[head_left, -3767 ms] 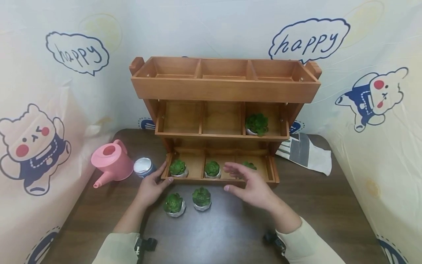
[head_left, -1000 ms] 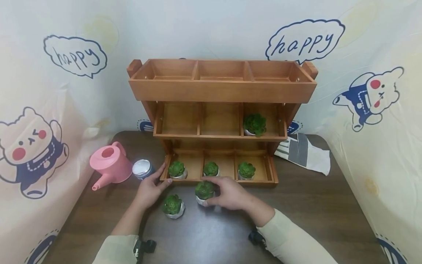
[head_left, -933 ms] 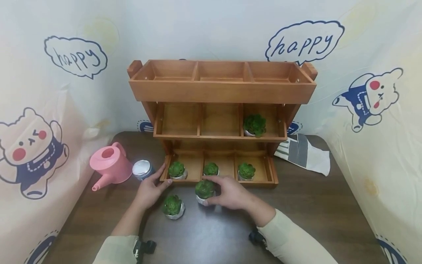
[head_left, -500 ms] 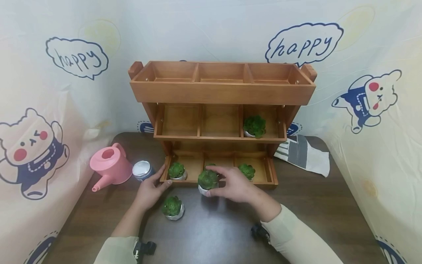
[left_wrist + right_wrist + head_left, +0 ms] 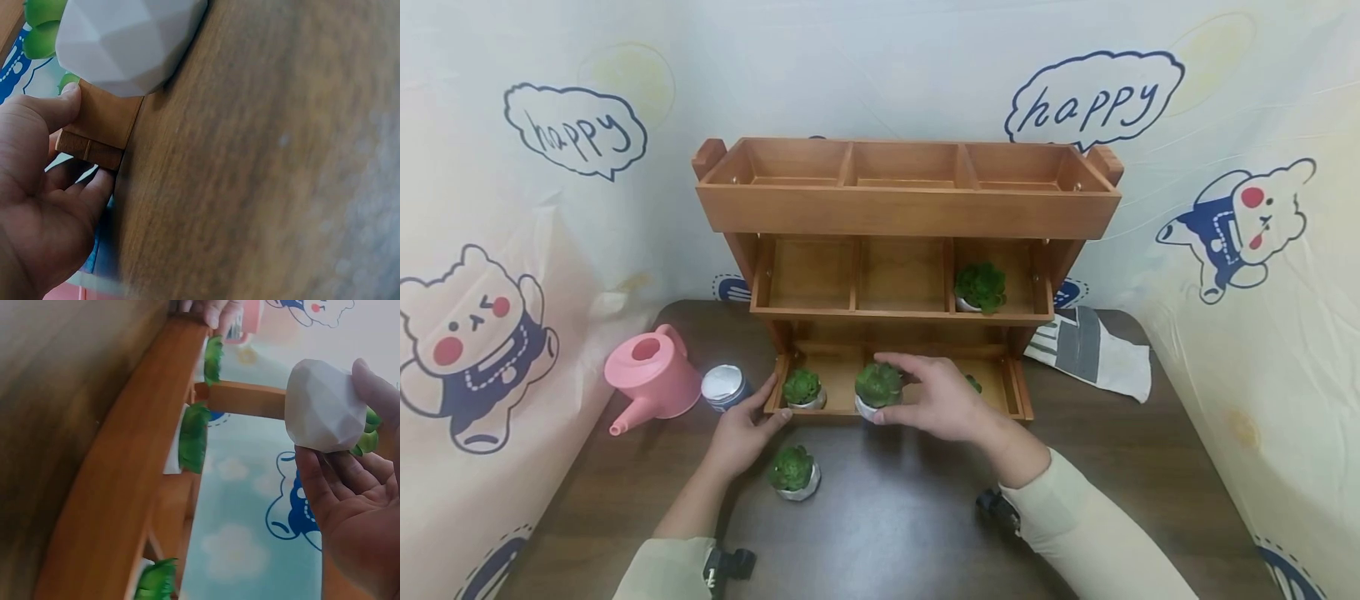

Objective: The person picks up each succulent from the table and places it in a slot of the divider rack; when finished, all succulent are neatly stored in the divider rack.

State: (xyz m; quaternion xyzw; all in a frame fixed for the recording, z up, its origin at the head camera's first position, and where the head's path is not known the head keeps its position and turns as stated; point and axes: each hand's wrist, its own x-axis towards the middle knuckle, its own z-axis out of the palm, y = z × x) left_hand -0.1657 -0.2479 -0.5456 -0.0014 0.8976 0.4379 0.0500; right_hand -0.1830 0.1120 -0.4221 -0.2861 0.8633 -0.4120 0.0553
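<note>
My right hand (image 5: 943,402) pinches a small potted succulent (image 5: 877,387) by its white faceted pot. It is held up at the front of the bottom tier, overlapping the middle compartment and hiding the plant there in the head view. In the right wrist view the pot (image 5: 326,406) is raised above the tier's front board (image 5: 125,444). My left hand (image 5: 745,432) grips the left front corner of the wooden tiered planter stand (image 5: 910,212), thumb in front and fingers at the side. Another potted succulent (image 5: 794,472) stands on the table before the stand.
Succulents also sit in the bottom left (image 5: 803,388) and bottom right (image 5: 973,383) compartments, and one larger plant (image 5: 981,287) in the middle tier's right compartment. A pink watering can (image 5: 655,371) and a tin (image 5: 725,386) stand left; a glove (image 5: 1093,348) lies right.
My right hand reached down, took hold of a succulent on the table, and lifted it up and toward the bottom tier's middle. My left hand keeps its grip on the corner.
</note>
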